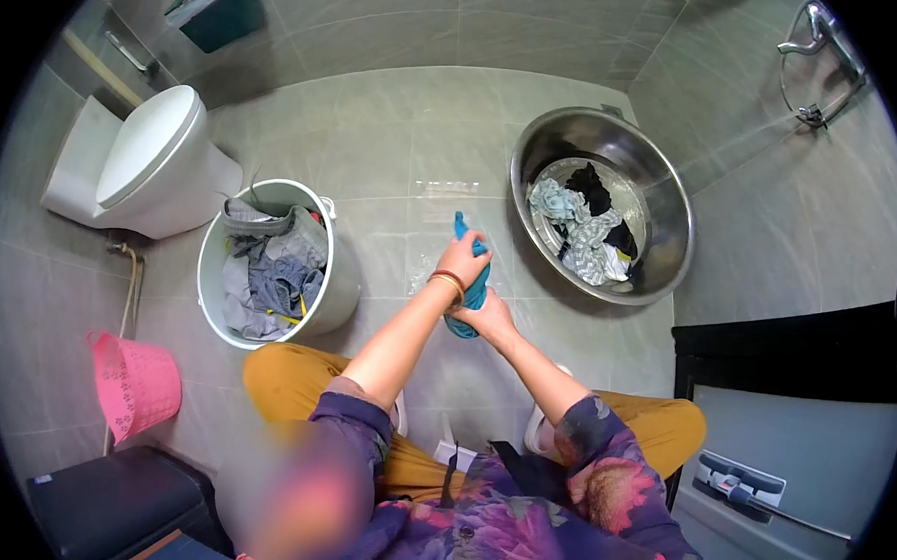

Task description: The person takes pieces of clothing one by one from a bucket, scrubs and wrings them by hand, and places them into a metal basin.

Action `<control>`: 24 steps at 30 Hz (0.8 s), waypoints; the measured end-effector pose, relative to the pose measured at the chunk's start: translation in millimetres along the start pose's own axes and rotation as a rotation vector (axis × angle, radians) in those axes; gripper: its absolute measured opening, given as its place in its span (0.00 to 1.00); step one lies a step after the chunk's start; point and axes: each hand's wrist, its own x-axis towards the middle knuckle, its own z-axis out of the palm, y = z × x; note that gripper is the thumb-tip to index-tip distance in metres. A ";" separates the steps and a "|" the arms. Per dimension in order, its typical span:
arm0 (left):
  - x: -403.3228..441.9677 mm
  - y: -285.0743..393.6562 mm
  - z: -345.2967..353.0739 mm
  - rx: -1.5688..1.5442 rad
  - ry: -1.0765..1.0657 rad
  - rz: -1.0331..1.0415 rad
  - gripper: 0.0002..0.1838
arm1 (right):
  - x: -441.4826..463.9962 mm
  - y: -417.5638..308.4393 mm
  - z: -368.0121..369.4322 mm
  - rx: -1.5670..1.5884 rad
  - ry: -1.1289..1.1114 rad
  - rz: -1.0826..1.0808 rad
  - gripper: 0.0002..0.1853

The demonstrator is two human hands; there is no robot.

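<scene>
A twisted blue cloth is held over the tiled floor in front of me. My left hand, with bangles at its wrist, is closed around the cloth's far part, and a short end sticks out beyond the fingers. Nearer to me, my right hand is wrapped round the lower part, where a bunched end hangs out. To the right stands a large metal basin with wet light and black clothes in shallow water. A white bucket of grey and blue clothes is on the left.
Water runs from the wall tap towards the basin. A white toilet stands at the far left, with a pink basket nearer. At the right are a dark-framed panel and a flat mop head. The floor has wet patches.
</scene>
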 end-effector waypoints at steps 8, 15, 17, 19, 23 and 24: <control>10.2 -87.5 -78.4 -0.093 -0.393 -0.190 0.31 | -18.1 23.8 -45.2 0.651 0.050 0.508 0.31; -48.0 -89.3 -278.0 0.016 -0.019 -0.044 0.20 | -2.1 1.6 -154.5 0.700 0.450 0.414 0.23; -63.5 -138.9 -314.0 -0.019 0.188 -0.118 0.20 | 13.4 22.5 -193.4 0.914 0.476 0.262 0.28; -81.0 -198.6 -333.4 0.265 0.323 -0.125 0.23 | 28.9 45.8 -224.3 0.974 0.408 0.195 0.39; -125.2 -221.9 -314.6 0.554 0.206 -0.275 0.28 | 34.0 66.7 -209.5 0.714 0.414 0.309 0.38; -131.5 -221.5 -307.5 0.664 0.139 -0.300 0.32 | 32.3 71.4 -199.9 0.755 0.296 0.330 0.33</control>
